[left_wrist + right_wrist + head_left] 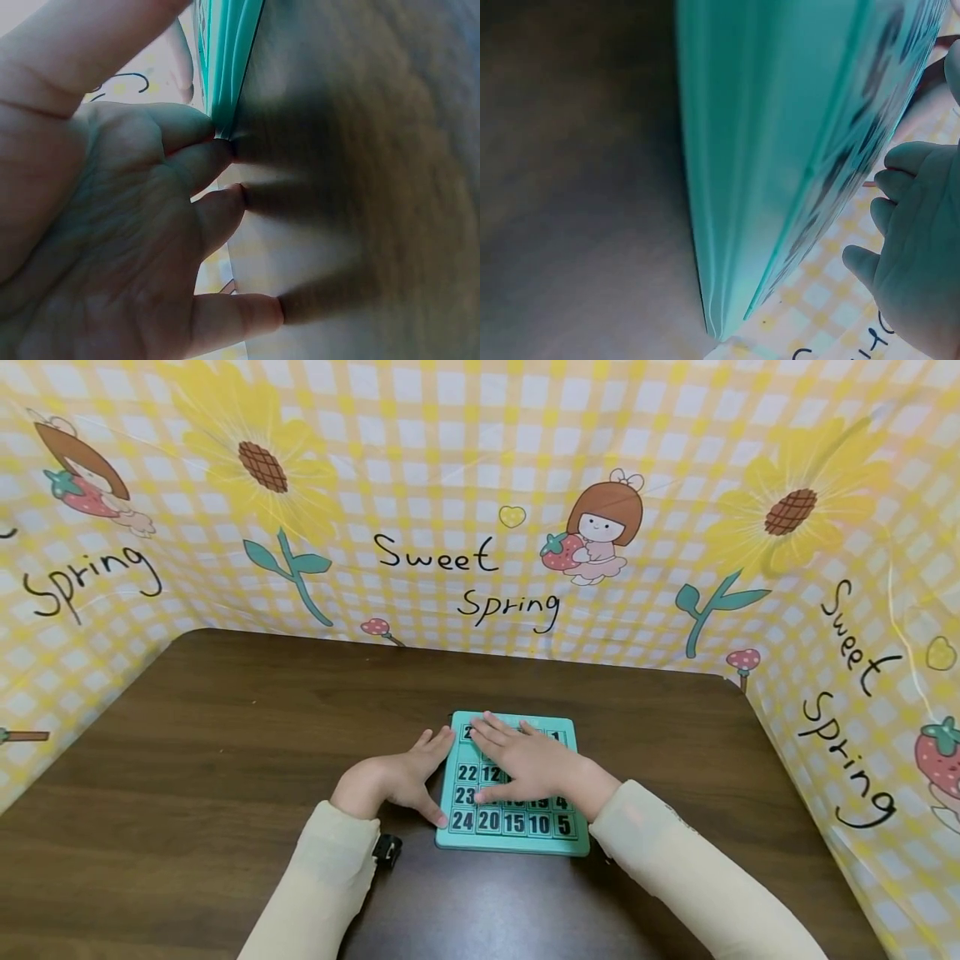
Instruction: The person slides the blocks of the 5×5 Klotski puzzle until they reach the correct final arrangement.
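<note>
A teal number slide puzzle (510, 841) lies flat on the table, its square tiles bearing black numerals, with 24, 20, 15, 10 and 5 along the near row. My left hand (401, 781) is spread at the puzzle's left side, the thumb at the near left corner and the fingertips by the upper left edge. In the left wrist view, the fingertips of that hand (112, 225) reach down to the tabletop beside the teal side wall (232, 67). Spread over the tiles, my right hand (528, 764) covers much of the upper and middle rows; its fingers are straight.
Dark brown wooden tabletop (225, 777) surrounds the puzzle. Yellow checked cloth (435, 468) with flowers and "Sweet Spring" lettering hangs behind the table and on both sides. A small black device (387, 851) sits at the left wrist.
</note>
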